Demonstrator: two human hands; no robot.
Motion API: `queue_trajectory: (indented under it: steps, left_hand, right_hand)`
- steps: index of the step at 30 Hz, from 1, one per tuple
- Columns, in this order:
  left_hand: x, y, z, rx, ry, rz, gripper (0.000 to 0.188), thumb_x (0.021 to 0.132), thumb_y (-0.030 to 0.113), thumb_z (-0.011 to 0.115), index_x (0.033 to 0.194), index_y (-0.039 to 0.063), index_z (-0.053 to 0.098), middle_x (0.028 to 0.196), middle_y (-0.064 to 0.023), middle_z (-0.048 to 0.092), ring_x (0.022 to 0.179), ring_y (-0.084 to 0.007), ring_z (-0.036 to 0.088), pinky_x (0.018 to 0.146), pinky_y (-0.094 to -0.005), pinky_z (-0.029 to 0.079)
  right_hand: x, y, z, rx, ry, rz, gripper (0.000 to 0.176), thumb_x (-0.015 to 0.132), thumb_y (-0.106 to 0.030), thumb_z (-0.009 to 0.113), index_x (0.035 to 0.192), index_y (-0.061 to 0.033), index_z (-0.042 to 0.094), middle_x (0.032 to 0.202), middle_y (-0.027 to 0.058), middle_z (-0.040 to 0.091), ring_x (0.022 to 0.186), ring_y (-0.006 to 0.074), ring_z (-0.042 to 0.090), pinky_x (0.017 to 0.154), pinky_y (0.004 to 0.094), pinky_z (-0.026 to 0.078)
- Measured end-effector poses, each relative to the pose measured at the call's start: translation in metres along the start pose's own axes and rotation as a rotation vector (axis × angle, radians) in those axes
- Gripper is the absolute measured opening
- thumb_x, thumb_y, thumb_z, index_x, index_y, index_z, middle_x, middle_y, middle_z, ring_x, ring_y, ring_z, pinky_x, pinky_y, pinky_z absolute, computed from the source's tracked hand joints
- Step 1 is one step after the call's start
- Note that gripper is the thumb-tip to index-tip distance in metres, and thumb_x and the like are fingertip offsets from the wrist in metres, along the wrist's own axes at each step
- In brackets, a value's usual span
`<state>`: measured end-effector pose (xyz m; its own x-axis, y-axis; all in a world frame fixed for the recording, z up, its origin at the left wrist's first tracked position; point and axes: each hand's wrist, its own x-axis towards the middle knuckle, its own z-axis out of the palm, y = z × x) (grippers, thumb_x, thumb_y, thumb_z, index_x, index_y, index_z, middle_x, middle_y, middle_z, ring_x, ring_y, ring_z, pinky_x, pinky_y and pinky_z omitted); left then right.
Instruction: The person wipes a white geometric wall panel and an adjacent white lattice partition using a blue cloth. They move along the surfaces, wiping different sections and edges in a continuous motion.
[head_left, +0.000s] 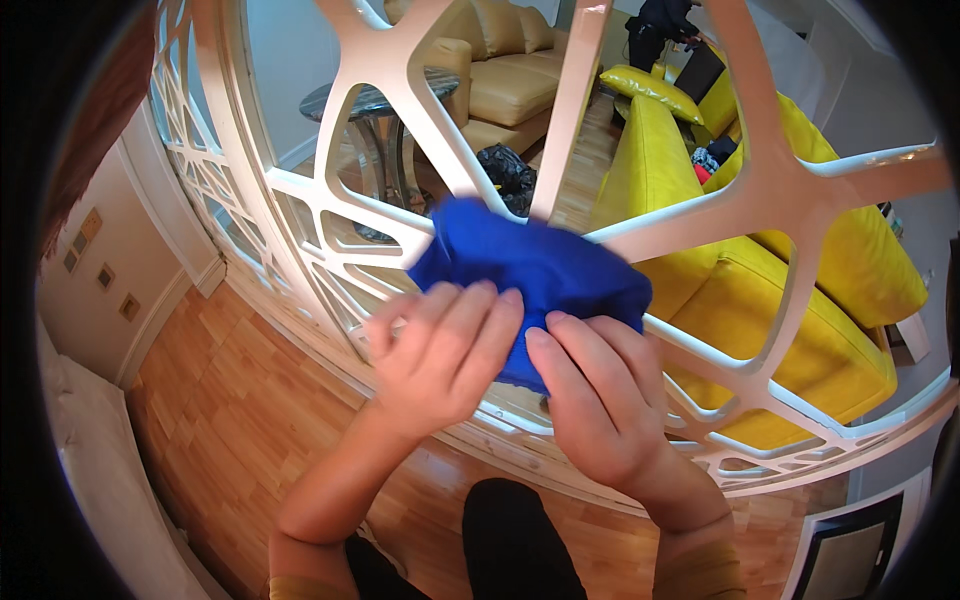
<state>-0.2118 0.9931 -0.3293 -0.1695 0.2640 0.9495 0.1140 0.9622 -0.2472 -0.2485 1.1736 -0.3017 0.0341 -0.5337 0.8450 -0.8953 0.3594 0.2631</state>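
Both of my hands grip a blue cloth, which is bunched and slightly blurred in front of me. My left hand has its fingers curled over the cloth's lower left part. On its lower right part, my right hand pinches the fabric, and the thumbs are mostly hidden. Just behind the cloth stands a white openwork lattice screen with rounded cut-outs. The cloth covers part of its bars; whether it touches them I cannot tell.
Beyond the screen are a yellow sofa, a tan leather sofa, a round marble-topped table and a black plastic bag. A person in dark clothes bends at the back. Wood flooring lies below, beside a pale upholstered piece.
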Motion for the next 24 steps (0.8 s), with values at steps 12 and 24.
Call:
queue_trajectory:
  steps: [12,24]
  left_hand:
    - [0.05,-0.062,0.021,0.022,-0.001,0.129,0.019,0.084,0.017,0.058,0.1,0.016,0.067,0.116,0.0016,0.066,0.118,-0.0186,0.059,0.109,-0.0501,0.028]
    - [0.063,-0.086,0.01,0.007,-0.112,0.144,0.027,0.082,0.022,0.065,0.107,0.012,0.069,0.122,-0.0029,0.066,0.125,-0.0263,0.052,0.109,-0.0488,0.027]
  right_hand:
    - [0.047,-0.01,0.052,-0.353,0.169,0.156,0.035,0.078,0.0,0.063,0.112,0.0043,0.065,0.11,0.0146,0.066,0.093,0.0322,0.061,0.079,0.0399,0.052]
    - [0.087,-0.032,0.071,-0.365,0.067,0.333,0.036,0.077,-0.007,0.059,0.108,0.0117,0.06,0.1,0.0215,0.064,0.078,0.0285,0.057,0.064,0.0316,0.05]
